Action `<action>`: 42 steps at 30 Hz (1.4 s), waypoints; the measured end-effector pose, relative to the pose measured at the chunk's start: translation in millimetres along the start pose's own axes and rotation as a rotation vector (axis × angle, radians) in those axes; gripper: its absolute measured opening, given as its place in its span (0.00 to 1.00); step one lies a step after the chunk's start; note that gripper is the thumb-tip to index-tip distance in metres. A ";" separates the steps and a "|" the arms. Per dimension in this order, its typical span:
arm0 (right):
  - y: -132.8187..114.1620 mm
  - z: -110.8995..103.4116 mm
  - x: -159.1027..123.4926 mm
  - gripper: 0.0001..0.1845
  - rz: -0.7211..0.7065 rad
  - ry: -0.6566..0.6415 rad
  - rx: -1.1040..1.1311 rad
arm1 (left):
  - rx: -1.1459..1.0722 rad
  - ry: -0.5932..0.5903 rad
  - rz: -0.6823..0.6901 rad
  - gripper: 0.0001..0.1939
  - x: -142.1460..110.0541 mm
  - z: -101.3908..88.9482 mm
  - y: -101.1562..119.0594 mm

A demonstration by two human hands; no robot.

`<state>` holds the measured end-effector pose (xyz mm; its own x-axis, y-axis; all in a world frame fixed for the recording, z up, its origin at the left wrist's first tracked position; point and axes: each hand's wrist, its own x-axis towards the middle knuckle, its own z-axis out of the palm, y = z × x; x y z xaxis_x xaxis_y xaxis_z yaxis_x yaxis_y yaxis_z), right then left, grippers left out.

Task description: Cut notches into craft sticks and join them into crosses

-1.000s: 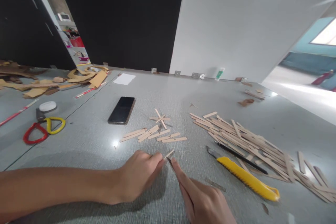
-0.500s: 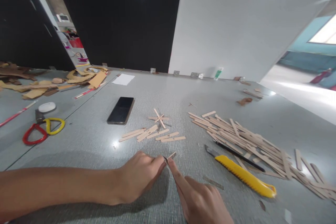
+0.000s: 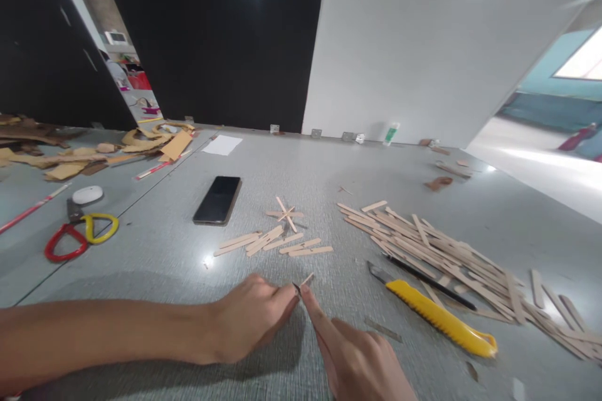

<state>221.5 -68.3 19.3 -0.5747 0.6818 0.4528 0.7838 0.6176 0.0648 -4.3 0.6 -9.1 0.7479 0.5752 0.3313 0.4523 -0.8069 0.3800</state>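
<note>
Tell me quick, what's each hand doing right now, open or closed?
Left hand: closed, pinching a stick.
Right hand: closed on what looks like a blade, mostly hidden.

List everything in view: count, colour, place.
Table: one, grey, foreground
Panels: several, black and white, behind
Brackets: several, silver, panels' foot
Tube: one, green-white, back
Paper: one, white, back
Phone: one, black, left
Scraps: many, brownish, back left
Rods: two, reddish, left
Scissors: one, red-yellow handles, left
Rounded object: one, white, behind scissors
Crossed sticks: several, pale, centre
Loose sticks: several, pale, centre
Stick pile: one, pale, right
Slim tool: one, black, by pile
Cutter: one, yellow, right
Metal strip: one, grey, by cutter
Held stick: one, pale, front centre
Blade: one, dark, front centre
Left hand: one, bare, gripping stick
Right hand: one, bare, at stick
</note>
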 end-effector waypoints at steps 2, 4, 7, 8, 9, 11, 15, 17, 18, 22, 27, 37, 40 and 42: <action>-0.1 0.7 0.1 0.42 -0.004 -0.011 0.005 | 0.010 -0.001 -0.013 0.12 0.6 0.6 1.0; 0.4 1.4 -0.2 0.42 -0.009 -0.025 -0.001 | 0.030 0.015 -0.051 0.13 1.6 1.9 2.5; 2.1 3.0 -1.1 0.41 -0.003 -0.024 0.005 | 0.055 0.042 -0.105 0.15 3.4 2.8 4.6; 2.8 3.6 -1.4 0.41 0.005 -0.014 0.015 | 0.058 0.046 -0.115 0.16 3.9 2.6 5.2; 3.5 4.0 -1.7 0.41 0.010 -0.011 0.022 | 0.059 0.047 -0.119 0.17 4.3 2.0 5.9; 4.6 4.5 -2.5 0.41 0.019 -0.007 0.036 | 0.056 0.048 -0.123 0.17 5.0 0.3 7.1; 5.1 4.7 -5.9 0.39 0.027 -0.005 0.060 | 0.049 0.050 -0.137 0.19 6.2 -3.2 8.6; 4.5 6.0 -8.4 0.36 0.033 0.001 0.054 | 0.052 0.060 -0.157 0.19 6.8 -4.3 8.4; 4.2 7.1 -9.7 0.35 0.038 0.014 0.048 | 0.053 0.064 -0.163 0.19 7.0 -4.8 8.1; 3.7 12.8 -13.4 0.33 0.069 0.024 0.064 | 0.043 0.065 -0.155 0.19 7.6 -6.0 6.9; 3.5 14.1 -12.2 0.33 0.078 0.061 0.055 | 0.026 0.050 -0.120 0.17 6.9 -6.9 6.9; 2.1 4.1 -4.7 0.41 0.039 -0.022 0.020 | 0.046 -0.011 -0.030 0.14 2.0 1.3 -0.4; 1.8 4.0 -3.8 0.41 0.029 -0.010 0.012 | 0.065 -0.001 -0.044 0.15 3.0 1.2 2.4; 1.9 4.1 -4.0 0.42 0.022 -0.002 0.009 | 0.081 0.018 -0.076 0.16 4.7 0.2 5.1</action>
<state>224.3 -68.2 14.0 -0.5573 0.6962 0.4525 0.7944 0.6056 0.0466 1.6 -0.8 -5.8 0.7012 0.6371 0.3200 0.5458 -0.7685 0.3340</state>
